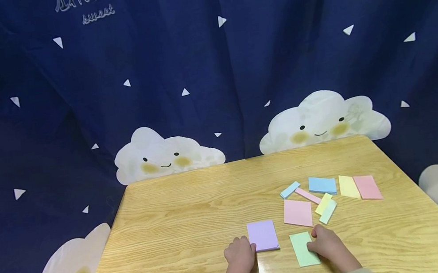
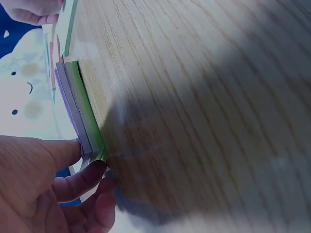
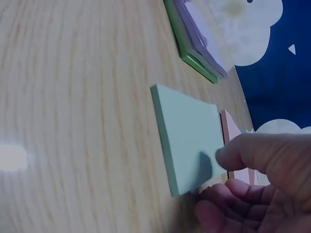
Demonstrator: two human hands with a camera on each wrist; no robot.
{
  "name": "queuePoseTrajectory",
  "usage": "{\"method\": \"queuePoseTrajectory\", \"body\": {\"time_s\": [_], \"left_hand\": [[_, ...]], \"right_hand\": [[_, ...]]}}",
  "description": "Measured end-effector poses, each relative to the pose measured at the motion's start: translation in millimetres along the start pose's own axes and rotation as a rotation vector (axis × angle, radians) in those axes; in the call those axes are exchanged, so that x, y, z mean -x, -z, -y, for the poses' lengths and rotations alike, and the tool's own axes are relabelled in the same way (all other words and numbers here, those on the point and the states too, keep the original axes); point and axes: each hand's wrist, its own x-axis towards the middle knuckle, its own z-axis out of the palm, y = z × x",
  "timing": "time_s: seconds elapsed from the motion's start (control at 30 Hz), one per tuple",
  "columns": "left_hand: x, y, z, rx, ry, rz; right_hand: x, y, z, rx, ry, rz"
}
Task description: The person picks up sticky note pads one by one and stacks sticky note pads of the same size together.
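Purple pad (image 1: 263,235) on the table (image 1: 165,231), pinched at its near-left corner by the left hand (image 1: 240,256). Right hand (image 1: 327,244), fingers curled, overlaps the green pad (image 1: 302,252); whether it grips, I cannot tell.

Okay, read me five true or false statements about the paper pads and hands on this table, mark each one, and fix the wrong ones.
1. The large yellow pad lies between the large blue pad and a large pink pad. True.
2. The right hand is at the large blue pad. False: it is at the pale green pad.
3. The left hand pinches the purple pad. True.
4. The large blue pad lies nearer the hands than the purple pad. False: it lies farther away.
5. A bright green layer shows below the purple pad. True.
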Motion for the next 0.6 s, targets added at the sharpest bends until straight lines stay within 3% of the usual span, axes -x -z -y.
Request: {"method": "queuePoseTrajectory", "body": {"time_s": [0.6], "left_hand": [[0.0, 1.4, 0.6, 0.001, -0.014, 0.01]], "right_hand": [[-19.1, 45.5, -19.1, -0.037, -0.103, -0.084]]}}
